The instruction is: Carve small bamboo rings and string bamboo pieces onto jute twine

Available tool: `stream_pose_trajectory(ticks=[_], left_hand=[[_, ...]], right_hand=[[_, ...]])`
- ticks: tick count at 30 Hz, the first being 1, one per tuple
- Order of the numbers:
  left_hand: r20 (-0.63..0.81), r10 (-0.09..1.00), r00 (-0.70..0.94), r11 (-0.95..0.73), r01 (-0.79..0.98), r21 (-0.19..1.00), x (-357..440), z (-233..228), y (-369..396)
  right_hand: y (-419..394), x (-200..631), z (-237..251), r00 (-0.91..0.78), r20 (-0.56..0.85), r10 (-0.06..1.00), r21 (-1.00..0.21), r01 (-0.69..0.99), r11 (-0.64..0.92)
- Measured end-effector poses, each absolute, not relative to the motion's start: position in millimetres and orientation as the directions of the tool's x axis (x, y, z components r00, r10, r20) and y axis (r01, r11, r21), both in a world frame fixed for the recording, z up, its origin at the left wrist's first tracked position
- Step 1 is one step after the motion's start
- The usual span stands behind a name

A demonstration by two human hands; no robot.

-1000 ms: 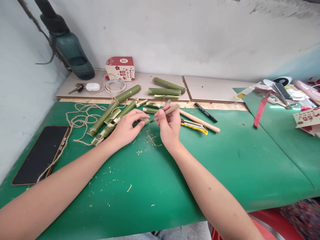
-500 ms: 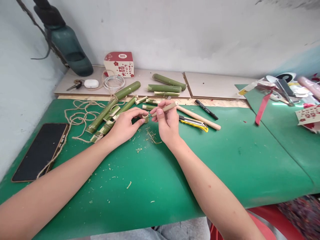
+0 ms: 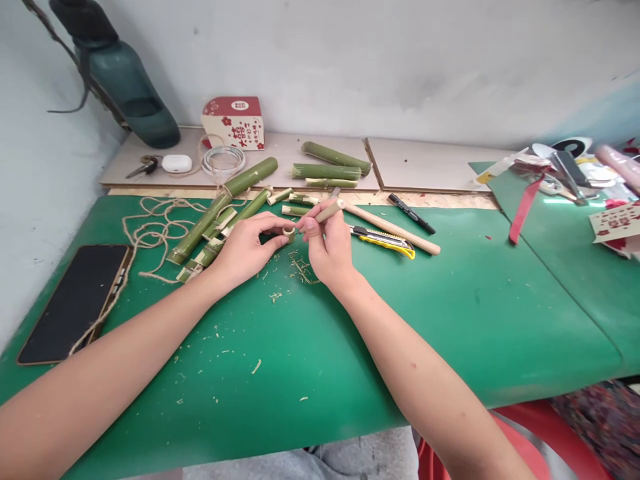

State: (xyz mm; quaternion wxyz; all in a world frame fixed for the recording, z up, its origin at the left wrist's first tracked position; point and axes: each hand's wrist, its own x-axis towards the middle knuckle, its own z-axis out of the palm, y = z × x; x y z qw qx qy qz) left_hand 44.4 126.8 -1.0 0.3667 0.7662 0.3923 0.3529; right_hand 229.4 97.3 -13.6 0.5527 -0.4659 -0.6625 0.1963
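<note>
A small home craft corner, by its look. A green mat [image 3: 450,320] covers the worktop against a bare plaster wall, strewn with shavings [image 3: 300,270]. Cut bamboo [image 3: 220,207] and twine [image 3: 150,223] lie at upper left, a utility knife [image 3: 383,239], marker [image 3: 411,213] and wooden stick [image 3: 395,230] at centre. Everyday things sit among them: a phone [image 3: 73,300], earbud case [image 3: 177,163] and keys [image 3: 141,167].

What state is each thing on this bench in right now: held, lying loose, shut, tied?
Left hand: pinching a small bamboo ring.
Right hand: gripping a carving tool, tip at the ring.
Utility knife: lying flat, untouched.
Marker: capped, lying loose.
Phone: screen dark, flat on the green mat.
Twine: loose, tangled.
Earbud case: shut.
</note>
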Motion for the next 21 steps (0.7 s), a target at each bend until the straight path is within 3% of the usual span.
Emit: stream_pose_trajectory(ticks=[6,10,21], left_hand=[[0.249,0.866,0.434,-0.414,0.341,0.844,44.7,-1.6,126.6],[0.241,0.871,0.427,-0.405,0.35,0.845,44.7,-1.1,126.5],[0.235,0.868,0.438,-0.398,0.331,0.855,45.4,-1.0,127.2]], right_hand=[[100.4,230.5,-14.8,-0.025,0.53,0.848,-0.74,0.475,0.476],[99.4,230.3,-14.7,0.033,0.561,0.827,-0.749,0.445,0.491],[98.8,226.6,-16.3,-0.02,0.526,0.85,-0.746,0.469,0.473]])
